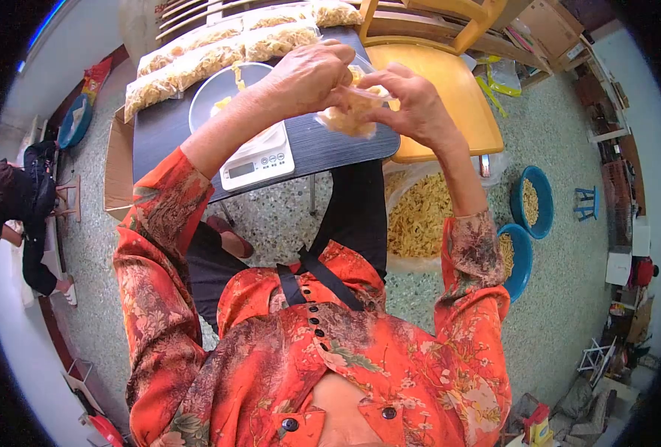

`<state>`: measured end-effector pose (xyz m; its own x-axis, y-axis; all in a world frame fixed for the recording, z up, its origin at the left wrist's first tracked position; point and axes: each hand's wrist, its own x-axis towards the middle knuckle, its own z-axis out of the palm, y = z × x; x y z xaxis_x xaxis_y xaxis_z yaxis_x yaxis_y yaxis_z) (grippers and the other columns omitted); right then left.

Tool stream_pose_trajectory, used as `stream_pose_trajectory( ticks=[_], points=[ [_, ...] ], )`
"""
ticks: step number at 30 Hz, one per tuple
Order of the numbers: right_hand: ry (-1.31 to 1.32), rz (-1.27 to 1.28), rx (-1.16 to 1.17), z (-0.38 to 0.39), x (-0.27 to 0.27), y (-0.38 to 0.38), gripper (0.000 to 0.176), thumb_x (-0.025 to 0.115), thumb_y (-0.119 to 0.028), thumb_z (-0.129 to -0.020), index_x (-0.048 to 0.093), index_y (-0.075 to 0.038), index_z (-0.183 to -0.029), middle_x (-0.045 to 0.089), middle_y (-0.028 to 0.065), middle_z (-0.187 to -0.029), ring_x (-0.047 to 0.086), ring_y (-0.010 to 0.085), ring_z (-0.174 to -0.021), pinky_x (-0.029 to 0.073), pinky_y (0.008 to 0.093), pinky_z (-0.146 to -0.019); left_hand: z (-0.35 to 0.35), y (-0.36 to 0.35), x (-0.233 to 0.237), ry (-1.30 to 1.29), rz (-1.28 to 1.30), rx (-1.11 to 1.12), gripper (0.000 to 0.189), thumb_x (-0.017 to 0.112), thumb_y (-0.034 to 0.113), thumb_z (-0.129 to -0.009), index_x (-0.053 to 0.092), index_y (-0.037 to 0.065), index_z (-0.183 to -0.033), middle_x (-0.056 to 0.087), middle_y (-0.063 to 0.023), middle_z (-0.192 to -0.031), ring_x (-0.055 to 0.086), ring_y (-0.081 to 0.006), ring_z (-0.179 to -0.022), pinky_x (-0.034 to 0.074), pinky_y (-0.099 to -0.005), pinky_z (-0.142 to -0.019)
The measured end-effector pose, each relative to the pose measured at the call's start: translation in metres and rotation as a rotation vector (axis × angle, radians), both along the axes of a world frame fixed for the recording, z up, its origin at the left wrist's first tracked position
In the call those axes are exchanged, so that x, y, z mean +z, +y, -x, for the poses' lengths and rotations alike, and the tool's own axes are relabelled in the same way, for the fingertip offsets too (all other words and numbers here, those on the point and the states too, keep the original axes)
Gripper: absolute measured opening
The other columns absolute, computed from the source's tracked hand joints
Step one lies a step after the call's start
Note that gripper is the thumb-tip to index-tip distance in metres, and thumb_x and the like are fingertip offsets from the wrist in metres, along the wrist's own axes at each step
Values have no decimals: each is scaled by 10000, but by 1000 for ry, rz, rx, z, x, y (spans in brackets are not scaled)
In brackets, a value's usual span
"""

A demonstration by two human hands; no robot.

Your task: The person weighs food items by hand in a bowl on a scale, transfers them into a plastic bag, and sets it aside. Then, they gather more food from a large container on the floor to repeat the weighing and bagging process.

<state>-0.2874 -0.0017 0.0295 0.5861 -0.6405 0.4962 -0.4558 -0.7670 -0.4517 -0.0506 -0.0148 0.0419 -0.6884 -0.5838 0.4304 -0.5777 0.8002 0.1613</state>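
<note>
A small clear plastic bag [347, 121] of pale yellow dried pieces hangs between my hands over the table's right edge. My left hand [312, 80] is closed, its fingertips pinching the bag's upper part. From the other side, my right hand [414, 106] grips the bag near its top between thumb and fingers. Under my left forearm stands a white digital kitchen scale [257, 165] with a round pan [205, 100] on it. A few yellow pieces lie in the pan, and my forearm hides part of it.
Filled plastic bags [196, 68] line the back of the dark table [155, 141]. A wooden chair [449, 97] adjoins its right side. Below is a large open bag of dried pieces [420, 216]; blue basins [542, 205] stand farther right. Another person [36, 201] sits at far left.
</note>
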Motion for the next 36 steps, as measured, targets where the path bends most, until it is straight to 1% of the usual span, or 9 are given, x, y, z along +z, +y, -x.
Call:
stream_pose_trajectory(
  ticks=[2, 6, 12, 21, 26, 28, 32, 34, 36],
  points=[
    [159, 69, -73, -4, -12, -2, 415, 872, -214, -705, 701, -112, -1069, 582, 94, -892, 623, 300, -848, 535, 387, -783, -1, -5, -7, 4, -35, -13, 289, 856, 186, -653, 692, 29, -833, 559, -101, -914, 601, -331, -934, 488, -446, -798],
    [94, 52, -133, -8, -32, -4, 477, 878, -201, -686, 707, -153, -1129, 541, 83, -898, 611, 280, -856, 537, 401, -799, -4, -7, -10, -102, -116, -25, 378, 857, 131, -646, 721, 39, -987, 570, -117, -968, 602, -332, -1007, 492, -446, -852],
    [209, 46, -126, -14, -38, -5, 527, 887, -239, -670, 722, -194, -1168, 502, 84, -936, 579, 271, -920, 529, 405, -840, -4, -6, -8, -294, -148, 56, 411, 858, 124, -650, 754, 87, -1046, 587, -109, -1005, 598, -318, -1040, 507, -414, -926],
    [424, 41, -132, -23, -32, -7, 375, 881, -321, -692, 728, -106, -959, 512, 93, -1022, 573, 286, -1015, 525, 407, -869, 0, -13, -17, -469, -129, 117, 179, 828, 138, -662, 750, 63, -804, 625, -81, -966, 612, -280, -1037, 540, -390, -889],
    [449, 75, -167, -28, -37, -13, 353, 880, -314, -696, 724, -81, -912, 524, 109, -996, 581, 297, -987, 510, 415, -852, 5, -10, -11, -561, -130, 178, 278, 857, 171, -667, 782, 84, -920, 691, -100, -1103, 641, -275, -1110, 550, -370, -935],
    [477, 51, -200, -29, -32, -11, 351, 875, -305, -705, 719, -72, -916, 533, 109, -1005, 584, 301, -999, 511, 419, -867, -2, -9, -5, -463, -148, 128, 218, 812, 136, -692, 754, 43, -880, 662, -121, -1039, 635, -307, -1041, 543, -396, -883],
    [150, -33, -95, -20, -22, -10, 250, 827, -189, -779, 708, -40, -941, 574, 103, -974, 621, 275, -924, 525, 371, -830, -22, -9, 1, -237, -220, 96, 194, 778, 114, -746, 731, 21, -909, 654, -139, -974, 646, -338, -979, 529, -407, -855],
    [40, -84, -46, -16, -21, -10, 210, 803, -145, -807, 705, -30, -952, 592, 104, -962, 634, 262, -888, 529, 353, -811, -30, -13, 1, -153, -252, 81, 191, 762, 128, -791, 710, 9, -931, 652, -138, -929, 657, -318, -927, 520, -388, -838],
    [-86, 44, -50, -14, -21, -9, 124, 748, -60, -853, 703, -14, -959, 618, 106, -937, 643, 244, -837, 531, 331, -772, -37, -19, 2, 29, -284, -30, 145, 745, 153, -831, 729, 32, -909, 695, -115, -891, 688, -281, -866, 543, -391, -793]
  ],
)
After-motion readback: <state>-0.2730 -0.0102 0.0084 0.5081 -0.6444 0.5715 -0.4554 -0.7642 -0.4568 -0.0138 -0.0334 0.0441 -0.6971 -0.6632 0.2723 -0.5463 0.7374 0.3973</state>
